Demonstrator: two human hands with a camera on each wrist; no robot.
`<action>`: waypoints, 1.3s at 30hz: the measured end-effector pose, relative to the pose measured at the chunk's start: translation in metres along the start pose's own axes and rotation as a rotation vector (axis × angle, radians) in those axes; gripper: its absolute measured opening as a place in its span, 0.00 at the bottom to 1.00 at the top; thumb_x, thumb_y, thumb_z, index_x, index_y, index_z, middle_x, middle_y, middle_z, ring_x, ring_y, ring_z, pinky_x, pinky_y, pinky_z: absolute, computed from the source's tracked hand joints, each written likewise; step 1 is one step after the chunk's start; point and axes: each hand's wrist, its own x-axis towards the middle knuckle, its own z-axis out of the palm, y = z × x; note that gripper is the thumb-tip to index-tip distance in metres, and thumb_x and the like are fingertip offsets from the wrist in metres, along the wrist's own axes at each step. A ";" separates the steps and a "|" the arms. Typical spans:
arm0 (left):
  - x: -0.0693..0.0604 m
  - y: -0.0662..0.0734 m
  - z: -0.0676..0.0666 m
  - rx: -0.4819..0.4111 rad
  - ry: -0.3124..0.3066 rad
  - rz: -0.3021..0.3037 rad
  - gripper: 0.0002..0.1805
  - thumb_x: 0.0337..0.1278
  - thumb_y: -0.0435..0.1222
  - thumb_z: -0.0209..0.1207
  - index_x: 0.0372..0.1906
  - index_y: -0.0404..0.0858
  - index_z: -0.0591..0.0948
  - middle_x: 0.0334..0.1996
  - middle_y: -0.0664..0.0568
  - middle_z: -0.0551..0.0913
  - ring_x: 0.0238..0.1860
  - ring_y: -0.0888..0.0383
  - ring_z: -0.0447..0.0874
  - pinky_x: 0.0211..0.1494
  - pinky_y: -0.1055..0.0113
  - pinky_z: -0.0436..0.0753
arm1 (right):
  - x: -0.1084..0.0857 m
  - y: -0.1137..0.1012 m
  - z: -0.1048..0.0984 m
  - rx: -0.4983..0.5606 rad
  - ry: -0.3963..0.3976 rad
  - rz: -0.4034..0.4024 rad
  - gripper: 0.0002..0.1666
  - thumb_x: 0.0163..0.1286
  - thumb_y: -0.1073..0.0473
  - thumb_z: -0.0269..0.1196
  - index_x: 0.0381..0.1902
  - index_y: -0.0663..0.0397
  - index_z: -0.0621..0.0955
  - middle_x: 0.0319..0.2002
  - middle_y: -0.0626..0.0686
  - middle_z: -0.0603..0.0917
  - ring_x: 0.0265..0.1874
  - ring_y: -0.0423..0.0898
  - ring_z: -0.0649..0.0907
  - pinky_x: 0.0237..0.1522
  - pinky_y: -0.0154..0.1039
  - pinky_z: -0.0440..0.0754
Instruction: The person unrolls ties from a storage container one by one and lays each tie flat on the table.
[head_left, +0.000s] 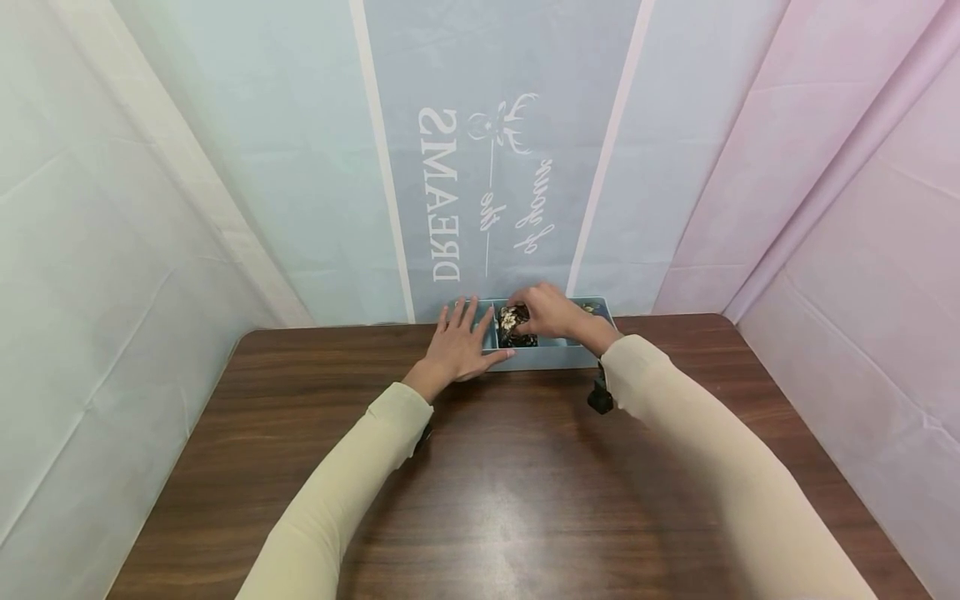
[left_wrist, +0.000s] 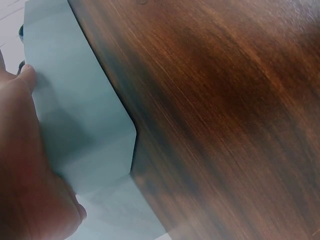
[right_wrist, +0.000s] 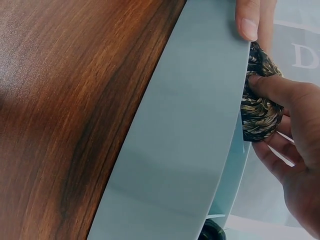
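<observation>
A pale blue divided box (head_left: 547, 359) stands at the table's far edge. My left hand (head_left: 456, 346) rests over its left end, fingers spread and thumb along the front rim; in the left wrist view that thumb (left_wrist: 29, 77) lies against the box's wall. In a middle compartment sits a bundled black cloth (head_left: 513, 325) with a pale floral pattern. My right hand (head_left: 557, 313) reaches in from the right and pinches this cloth. The right wrist view shows the bundle (right_wrist: 262, 107) rising above the rim, thumb on its near side and fingers behind it.
Another dark patterned item (head_left: 597, 308) lies in the box's right part. A dark rounded thing (right_wrist: 213, 231) shows at the rim in the right wrist view. The brown wooden table (head_left: 495, 483) is bordered by a printed cloth backdrop (head_left: 498, 50) and side curtains.
</observation>
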 end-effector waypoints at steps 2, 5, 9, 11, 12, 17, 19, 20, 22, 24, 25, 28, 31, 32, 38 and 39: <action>0.000 0.000 0.001 -0.003 0.001 0.001 0.54 0.68 0.78 0.34 0.88 0.54 0.41 0.87 0.47 0.32 0.87 0.45 0.27 0.86 0.41 0.33 | 0.000 -0.001 -0.001 -0.003 0.000 0.003 0.26 0.63 0.57 0.78 0.57 0.63 0.87 0.48 0.58 0.91 0.34 0.49 0.88 0.45 0.50 0.88; 0.000 -0.001 0.001 -0.007 0.001 0.002 0.54 0.68 0.79 0.34 0.88 0.54 0.42 0.87 0.47 0.32 0.87 0.45 0.27 0.86 0.41 0.33 | 0.000 -0.002 -0.004 -0.006 0.002 0.005 0.26 0.64 0.57 0.78 0.57 0.63 0.87 0.48 0.58 0.91 0.33 0.48 0.87 0.44 0.49 0.88; 0.001 -0.002 0.001 -0.003 -0.004 0.002 0.54 0.68 0.79 0.34 0.88 0.54 0.42 0.87 0.47 0.32 0.87 0.45 0.27 0.86 0.42 0.33 | 0.000 -0.003 -0.009 0.001 0.016 0.009 0.25 0.64 0.57 0.78 0.56 0.63 0.87 0.46 0.58 0.91 0.32 0.48 0.86 0.42 0.49 0.88; 0.001 -0.002 0.000 0.002 -0.007 0.001 0.54 0.68 0.79 0.33 0.88 0.54 0.42 0.87 0.47 0.32 0.87 0.45 0.27 0.86 0.42 0.34 | 0.000 -0.004 -0.011 0.009 0.022 0.012 0.25 0.64 0.57 0.78 0.56 0.63 0.87 0.46 0.58 0.91 0.33 0.48 0.87 0.42 0.49 0.88; 0.002 -0.003 0.000 0.002 -0.008 0.001 0.54 0.68 0.79 0.33 0.88 0.54 0.42 0.87 0.47 0.32 0.87 0.45 0.27 0.86 0.42 0.34 | 0.000 -0.004 -0.012 0.011 0.025 0.014 0.25 0.64 0.57 0.78 0.56 0.63 0.87 0.46 0.58 0.91 0.34 0.49 0.87 0.42 0.49 0.88; 0.004 -0.005 -0.001 -0.005 -0.018 0.008 0.53 0.68 0.78 0.33 0.88 0.55 0.41 0.87 0.47 0.31 0.87 0.45 0.26 0.86 0.41 0.32 | -0.001 -0.005 -0.018 0.033 0.036 0.020 0.25 0.64 0.57 0.78 0.56 0.61 0.88 0.48 0.58 0.91 0.35 0.50 0.88 0.43 0.49 0.88; 0.004 -0.005 -0.001 -0.007 -0.021 0.009 0.53 0.68 0.78 0.33 0.88 0.55 0.40 0.87 0.47 0.31 0.87 0.45 0.26 0.86 0.42 0.32 | -0.002 -0.006 -0.021 0.045 0.043 0.017 0.25 0.64 0.58 0.78 0.56 0.61 0.88 0.49 0.58 0.91 0.36 0.50 0.88 0.43 0.50 0.88; 0.004 -0.005 -0.001 -0.007 -0.022 0.010 0.53 0.68 0.78 0.34 0.88 0.55 0.40 0.87 0.47 0.31 0.87 0.46 0.25 0.86 0.42 0.32 | -0.002 -0.006 -0.023 0.050 0.048 0.015 0.25 0.64 0.58 0.78 0.56 0.61 0.88 0.49 0.59 0.91 0.37 0.50 0.88 0.43 0.50 0.88; 0.004 -0.005 -0.002 -0.004 -0.022 0.009 0.53 0.69 0.78 0.34 0.88 0.55 0.40 0.87 0.47 0.31 0.86 0.46 0.25 0.86 0.42 0.32 | -0.003 -0.007 -0.025 0.057 0.059 0.008 0.25 0.63 0.58 0.79 0.56 0.61 0.88 0.49 0.59 0.91 0.38 0.51 0.89 0.44 0.50 0.88; 0.005 -0.005 -0.002 0.002 -0.025 0.009 0.53 0.69 0.78 0.34 0.88 0.55 0.40 0.87 0.48 0.31 0.87 0.46 0.25 0.86 0.43 0.32 | -0.004 -0.008 -0.028 0.054 0.075 0.000 0.25 0.63 0.59 0.79 0.56 0.62 0.88 0.49 0.59 0.91 0.38 0.52 0.89 0.43 0.50 0.88; 0.005 -0.006 -0.002 0.003 -0.024 0.010 0.53 0.69 0.78 0.34 0.88 0.54 0.40 0.87 0.47 0.31 0.87 0.46 0.25 0.86 0.43 0.32 | -0.004 -0.008 -0.029 0.050 0.084 -0.003 0.25 0.62 0.59 0.79 0.56 0.62 0.88 0.49 0.59 0.91 0.39 0.53 0.89 0.44 0.51 0.88; 0.006 -0.006 -0.001 0.001 -0.023 0.016 0.53 0.69 0.78 0.34 0.88 0.54 0.41 0.87 0.47 0.31 0.87 0.45 0.26 0.86 0.42 0.32 | -0.007 -0.009 -0.033 0.038 0.105 -0.009 0.26 0.62 0.59 0.79 0.56 0.63 0.87 0.48 0.60 0.91 0.38 0.53 0.90 0.43 0.51 0.88; 0.007 -0.007 0.000 -0.002 -0.025 0.023 0.53 0.69 0.78 0.33 0.88 0.54 0.41 0.87 0.47 0.31 0.87 0.45 0.26 0.86 0.42 0.32 | -0.011 -0.010 -0.039 0.044 0.111 -0.007 0.26 0.62 0.60 0.78 0.56 0.64 0.87 0.48 0.61 0.91 0.34 0.53 0.89 0.43 0.51 0.88; 0.007 -0.007 0.000 -0.004 -0.026 0.025 0.53 0.69 0.78 0.33 0.88 0.54 0.41 0.87 0.48 0.31 0.87 0.45 0.26 0.86 0.42 0.32 | -0.012 -0.010 -0.041 0.046 0.114 -0.010 0.26 0.62 0.60 0.78 0.56 0.64 0.87 0.48 0.61 0.91 0.33 0.53 0.89 0.42 0.52 0.88; 0.007 -0.006 -0.003 -0.011 -0.030 0.021 0.53 0.70 0.77 0.34 0.88 0.54 0.41 0.87 0.48 0.30 0.86 0.46 0.24 0.86 0.42 0.31 | -0.018 -0.008 -0.050 0.046 0.127 -0.018 0.27 0.59 0.61 0.78 0.57 0.65 0.87 0.51 0.61 0.91 0.41 0.55 0.89 0.49 0.54 0.88; 0.006 -0.006 -0.003 -0.012 -0.030 0.020 0.52 0.70 0.77 0.35 0.88 0.54 0.41 0.87 0.48 0.30 0.86 0.46 0.24 0.86 0.42 0.31 | -0.019 -0.008 -0.052 0.051 0.126 -0.017 0.27 0.59 0.61 0.78 0.56 0.65 0.87 0.52 0.61 0.90 0.43 0.55 0.89 0.50 0.54 0.88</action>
